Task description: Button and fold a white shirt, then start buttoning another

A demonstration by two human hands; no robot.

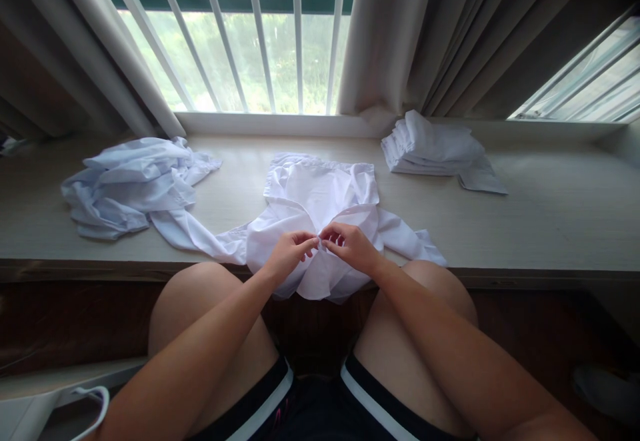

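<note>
White cotton everywhere on the pale ledge (550,214); no brand, label or writing can be read on any of it; the cloth is plain from this height.

Head view: white shirt (320,194) lies spread on the ledge directly before the seated person, its lower hem hanging over the front edge towards the knees; one sleeve trails left along the ledge, the other runs right and ends near the edge.

Left hand (287,254) and right hand (350,244) meet at the shirt's middle, over the front opening; fingertips of both are pinched together on the fabric there, thumb against forefinger on each, the two pinches almost touching one another; the grip sits at the near half of the garment, with the collar end lying beyond it towards the window.

Both forearms come up from the lower corners and converge; wrists low, just past the ledge's edge; knuckles of the right hand turned upward, the left hand's fingers curled in from its side; bare knees below the arms, dark shorts with a white stripe.

Crumpled white garment (130,184) heaped at the left of the ledge, well apart from the hands; folded white stack (430,147) at the right rear near the curtain (400,34); barred window (250,34) behind.
</note>
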